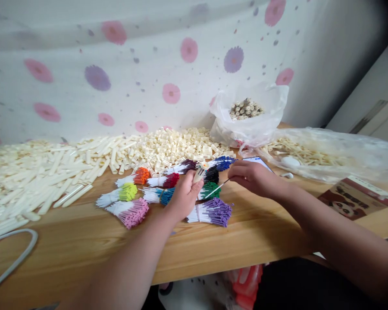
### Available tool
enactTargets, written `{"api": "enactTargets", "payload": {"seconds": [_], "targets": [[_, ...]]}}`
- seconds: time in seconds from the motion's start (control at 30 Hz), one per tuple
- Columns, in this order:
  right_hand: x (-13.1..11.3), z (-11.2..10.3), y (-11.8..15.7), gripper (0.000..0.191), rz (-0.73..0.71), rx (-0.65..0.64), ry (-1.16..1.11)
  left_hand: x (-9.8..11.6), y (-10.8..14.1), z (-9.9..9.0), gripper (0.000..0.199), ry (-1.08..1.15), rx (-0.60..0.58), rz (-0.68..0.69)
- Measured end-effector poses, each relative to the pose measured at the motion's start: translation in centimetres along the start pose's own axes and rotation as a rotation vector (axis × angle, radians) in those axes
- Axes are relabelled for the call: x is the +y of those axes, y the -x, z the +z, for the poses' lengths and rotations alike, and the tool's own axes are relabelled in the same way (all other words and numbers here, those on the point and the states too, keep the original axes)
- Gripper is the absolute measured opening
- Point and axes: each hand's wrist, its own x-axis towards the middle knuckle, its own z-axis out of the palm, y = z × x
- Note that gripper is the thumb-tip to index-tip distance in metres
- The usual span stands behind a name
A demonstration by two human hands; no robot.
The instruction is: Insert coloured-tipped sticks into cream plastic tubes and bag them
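Note:
My left hand [185,196] is closed around a short cream pen part [200,171] with coloured bits showing at its upper end. Between the fingertips of my right hand [250,176] is a thin white pen refill [217,188]; it slants down to the left, with a dark end at the fingers. Around my hands lie banded bundles of refills with coloured ends: purple [218,212], green [211,190], black [211,174], blue [224,163], teal [166,196], red [170,180], orange [140,175], yellow-green [127,192], pink [134,214] and dark maroon [188,165].
Cream tubes [67,172] and small cream slotted parts [177,146] are heaped along the back. A white plastic bag [255,125] holds assembled-looking pieces. To the right are a phone [258,162], an earbud [287,175], a clear bag [336,148] and a brown box [352,198]. A white cable [32,243] lies left.

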Motion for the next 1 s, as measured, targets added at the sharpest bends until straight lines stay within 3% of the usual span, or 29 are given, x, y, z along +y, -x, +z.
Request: {"api": "enactTargets", "payload": {"seconds": [0.1,0.17,0.23,0.37,0.53,0.67,0.73,0.83,0.9,1.0], "targets": [[-2.3,0.2,-0.7,0.017,-0.112,0.004,-0.068,1.1,0.6,0.1,0.022,0.07,-0.154,-0.056],[-3.2,0.6,-1.2,0.018,-0.148,0.007,-0.095,1.6,0.9,0.2,0.024,0.131,-0.196,-0.116],[-3.6,0.9,-1.4,0.016,-0.139,0.058,-0.135,1.9,1.1,0.3,0.024,0.199,-0.16,-0.156],[-3.6,1.3,-1.4,0.018,0.02,0.218,-0.272,1.9,1.0,0.2,0.025,0.312,-0.064,-0.167],[-4.2,1.6,-1.5,0.014,0.039,0.214,-0.384,1.7,0.9,0.2,0.023,0.357,0.0,-0.151],[-4.6,2.4,-1.8,0.012,0.167,0.222,-0.601,1.5,0.9,0.2,0.021,0.367,0.018,-0.114],[-4.8,2.6,-2.1,0.009,0.165,0.229,-0.669,1.5,0.9,0.2,0.022,0.353,0.001,-0.079],[-5.5,2.2,-2.2,0.008,-0.014,0.281,-0.525,1.3,0.8,0.0,0.023,0.283,-0.018,0.027],[-6.3,1.1,-1.7,0.006,-0.147,0.361,-0.345,1.2,0.8,-0.2,0.024,0.219,0.035,0.129],[-8.4,-1.7,-0.2,0.014,-0.197,0.547,-0.163,1.3,0.8,-0.6,0.027,0.125,0.136,0.218]]}}
